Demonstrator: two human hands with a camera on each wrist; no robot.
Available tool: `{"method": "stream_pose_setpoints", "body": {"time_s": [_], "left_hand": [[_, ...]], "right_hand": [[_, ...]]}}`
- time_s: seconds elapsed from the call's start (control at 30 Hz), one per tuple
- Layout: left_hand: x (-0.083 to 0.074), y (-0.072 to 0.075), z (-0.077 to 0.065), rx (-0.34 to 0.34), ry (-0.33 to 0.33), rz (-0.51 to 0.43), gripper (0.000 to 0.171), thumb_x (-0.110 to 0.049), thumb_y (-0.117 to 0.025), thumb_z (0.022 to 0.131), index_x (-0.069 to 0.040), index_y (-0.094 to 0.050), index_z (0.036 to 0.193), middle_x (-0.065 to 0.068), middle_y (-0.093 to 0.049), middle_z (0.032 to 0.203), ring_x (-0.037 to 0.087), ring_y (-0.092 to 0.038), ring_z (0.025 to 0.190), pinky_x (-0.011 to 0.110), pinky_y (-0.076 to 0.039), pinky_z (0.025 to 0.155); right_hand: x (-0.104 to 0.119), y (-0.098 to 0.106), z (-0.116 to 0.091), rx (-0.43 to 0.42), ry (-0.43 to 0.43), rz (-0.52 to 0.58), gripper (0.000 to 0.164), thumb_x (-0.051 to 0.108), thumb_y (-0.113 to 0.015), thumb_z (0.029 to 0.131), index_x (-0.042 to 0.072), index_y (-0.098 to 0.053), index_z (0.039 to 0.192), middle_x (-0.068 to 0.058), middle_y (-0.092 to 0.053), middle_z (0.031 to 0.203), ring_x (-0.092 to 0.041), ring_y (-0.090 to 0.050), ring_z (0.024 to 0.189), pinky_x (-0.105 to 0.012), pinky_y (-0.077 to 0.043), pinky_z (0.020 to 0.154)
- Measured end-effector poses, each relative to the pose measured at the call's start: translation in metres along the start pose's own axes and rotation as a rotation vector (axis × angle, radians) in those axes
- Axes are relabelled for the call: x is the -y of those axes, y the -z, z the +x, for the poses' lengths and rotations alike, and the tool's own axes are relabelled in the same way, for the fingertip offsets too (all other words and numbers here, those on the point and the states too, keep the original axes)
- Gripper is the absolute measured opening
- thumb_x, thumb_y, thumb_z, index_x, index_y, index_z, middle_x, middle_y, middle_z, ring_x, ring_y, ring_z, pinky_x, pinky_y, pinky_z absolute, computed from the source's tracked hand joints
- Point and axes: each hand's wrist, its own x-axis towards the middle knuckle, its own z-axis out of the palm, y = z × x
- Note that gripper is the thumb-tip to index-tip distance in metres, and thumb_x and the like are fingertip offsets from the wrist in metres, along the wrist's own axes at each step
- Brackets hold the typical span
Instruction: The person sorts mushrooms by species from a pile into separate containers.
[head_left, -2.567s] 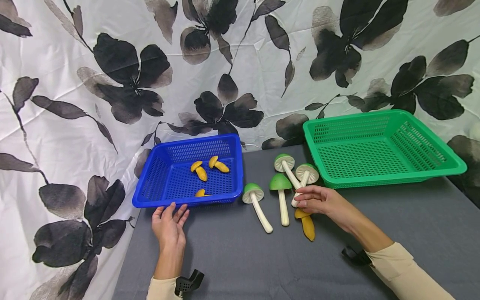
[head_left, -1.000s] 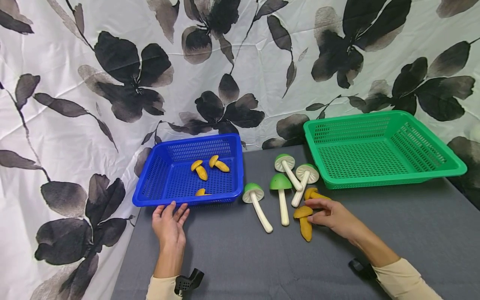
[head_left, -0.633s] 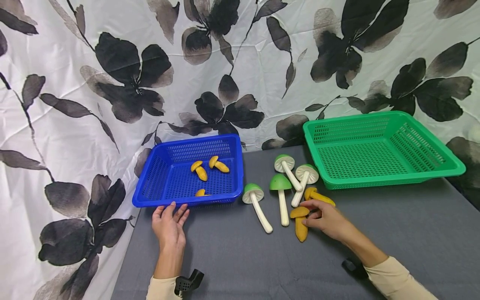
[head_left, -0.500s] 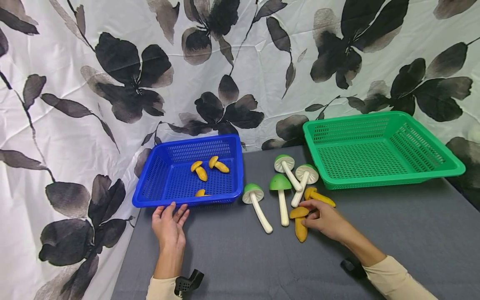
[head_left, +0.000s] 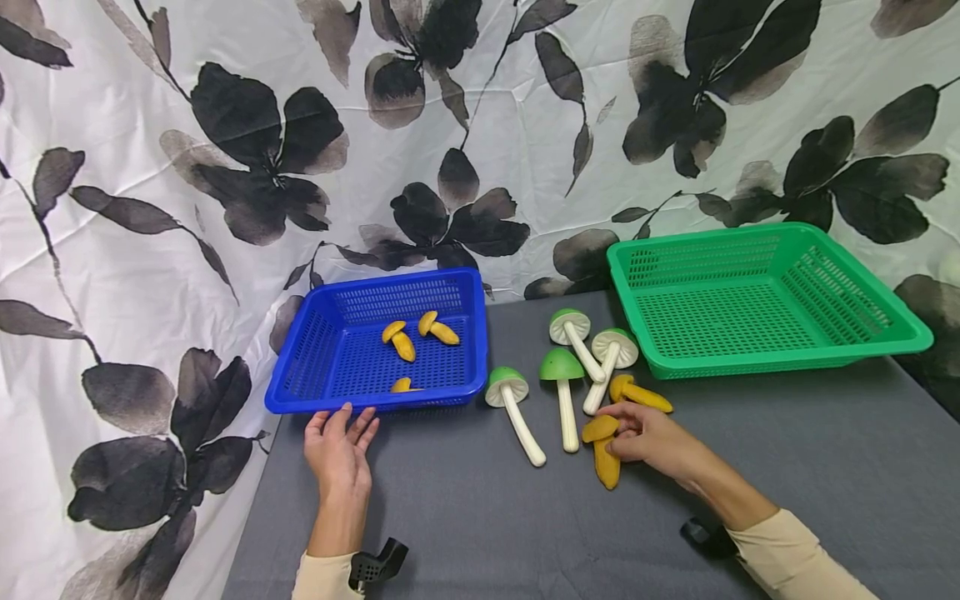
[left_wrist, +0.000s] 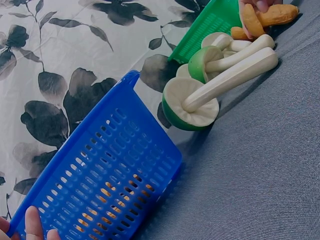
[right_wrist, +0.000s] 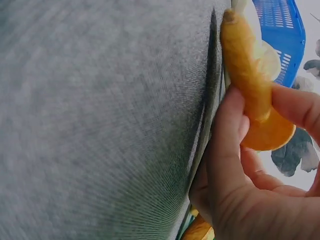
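Observation:
My right hand (head_left: 660, 442) pinches a yellow toy mushroom (head_left: 606, 467) between thumb and fingers, low over the grey cloth. In the right wrist view its thick stem (right_wrist: 245, 65) points away from the fingertips. Just behind that hand lies another yellow mushroom (head_left: 645, 397). Several green-capped mushrooms with white stems, one nearest the middle (head_left: 567, 417), lie to its left. My left hand (head_left: 341, 458) is palm up, its relaxed fingers at the near rim of the blue basket (head_left: 300, 404). Inside that basket are three yellow mushrooms (head_left: 402, 343), one partly hidden by the front wall.
A green basket (head_left: 742, 362) stands at the back right, with nothing in it. Behind everything hangs a white curtain (head_left: 540, 150) with dark flowers. Grey cloth (head_left: 480, 533) covers the table.
My right hand has drawn back from the green-capped mushrooms' stems and taken hold of the front yellow mushroom, shifting it slightly. The yellow mushroom behind has come into view. My left hand stays put.

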Motion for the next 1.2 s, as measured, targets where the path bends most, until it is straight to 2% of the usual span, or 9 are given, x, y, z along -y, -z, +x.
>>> {"method": "stream_pose_setpoints", "body": {"time_s": [0.1,0.23,0.33,0.63,0.9,1.2], "left_hand": [[0.000,0.000,0.000,-0.001,0.000,-0.012,0.036,-0.009,-0.060,0.102,-0.010,-0.035,0.129,0.013,-0.051,0.117,0.023,-0.076,0.086,0.039,-0.063,0.079],[-0.001,0.000,0.000,-0.001,0.002,-0.016,0.038,-0.009,-0.060,0.102,-0.009,-0.035,0.130,0.013,-0.052,0.117,0.023,-0.076,0.086,0.039,-0.063,0.080],[0.000,0.000,0.000,0.000,0.005,-0.011,0.039,-0.010,-0.061,0.102,-0.009,-0.034,0.130,0.013,-0.051,0.117,0.023,-0.076,0.087,0.042,-0.062,0.084],[0.001,0.002,0.000,-0.009,0.006,0.006,0.039,-0.013,-0.061,0.102,-0.011,-0.035,0.131,0.014,-0.051,0.121,0.024,-0.075,0.089,0.043,-0.061,0.086],[0.001,0.001,0.000,-0.007,0.005,0.012,0.038,-0.012,-0.061,0.102,-0.010,-0.036,0.132,0.013,-0.052,0.121,0.024,-0.075,0.090,0.041,-0.062,0.084],[0.000,0.000,-0.001,-0.003,0.007,-0.001,0.036,-0.010,-0.060,0.102,-0.011,-0.036,0.129,0.013,-0.052,0.119,0.023,-0.075,0.088,0.041,-0.062,0.084]], "right_hand": [[0.001,0.002,0.000,0.023,0.005,0.038,0.057,0.009,-0.070,0.093,-0.006,-0.046,0.143,-0.011,-0.063,0.101,-0.018,-0.066,0.094,-0.034,-0.060,0.079],[0.002,0.005,0.000,0.048,0.032,0.073,0.057,0.011,-0.067,0.097,-0.005,-0.043,0.146,-0.013,-0.067,0.115,-0.015,-0.066,0.100,-0.037,-0.061,0.082],[0.004,0.007,0.001,0.062,0.057,0.096,0.058,0.010,-0.066,0.097,-0.005,-0.041,0.147,-0.014,-0.065,0.120,-0.014,-0.066,0.102,-0.039,-0.061,0.084],[0.015,0.013,0.000,0.040,0.075,0.126,0.061,0.012,-0.070,0.095,-0.005,-0.041,0.146,-0.016,-0.067,0.123,-0.014,-0.069,0.102,-0.038,-0.061,0.084],[0.028,0.015,0.003,0.052,0.125,0.158,0.057,0.009,-0.069,0.096,-0.005,-0.042,0.145,-0.017,-0.066,0.124,-0.015,-0.070,0.102,-0.040,-0.062,0.083],[0.045,0.014,0.010,0.028,0.127,0.149,0.057,0.012,-0.069,0.096,-0.003,-0.044,0.145,-0.022,-0.062,0.131,-0.020,-0.068,0.105,-0.043,-0.061,0.087]]}}
